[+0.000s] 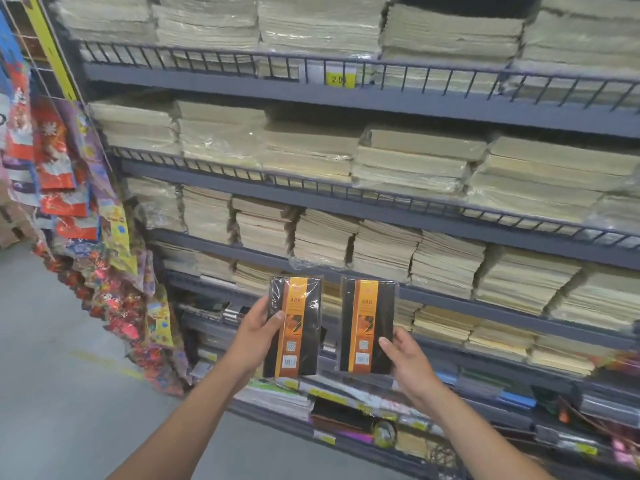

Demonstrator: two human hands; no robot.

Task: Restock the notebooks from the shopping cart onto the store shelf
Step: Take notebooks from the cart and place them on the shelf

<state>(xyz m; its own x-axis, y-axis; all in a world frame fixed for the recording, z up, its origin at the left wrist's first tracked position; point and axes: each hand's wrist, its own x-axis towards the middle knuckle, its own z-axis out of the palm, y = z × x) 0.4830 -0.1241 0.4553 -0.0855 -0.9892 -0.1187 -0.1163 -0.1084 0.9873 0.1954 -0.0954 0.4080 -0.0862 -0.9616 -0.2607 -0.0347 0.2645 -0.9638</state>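
Upright, left hand (258, 336) gripping black notebook (294, 327), right hand (407, 365) gripping second notebook (367, 325)

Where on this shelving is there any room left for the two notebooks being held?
Barely any. Cream paper stacks pack the upper shelves side by side. One dark gap shows beside the left hand, below those stacks; its depth is unclear. Lower shelves are cluttered with mixed stationery.

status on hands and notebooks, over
Left hand grips left notebook, right hand grips right notebook. Both upright, side by side, apart, in front of the shelf. Nothing seen blocking the way.
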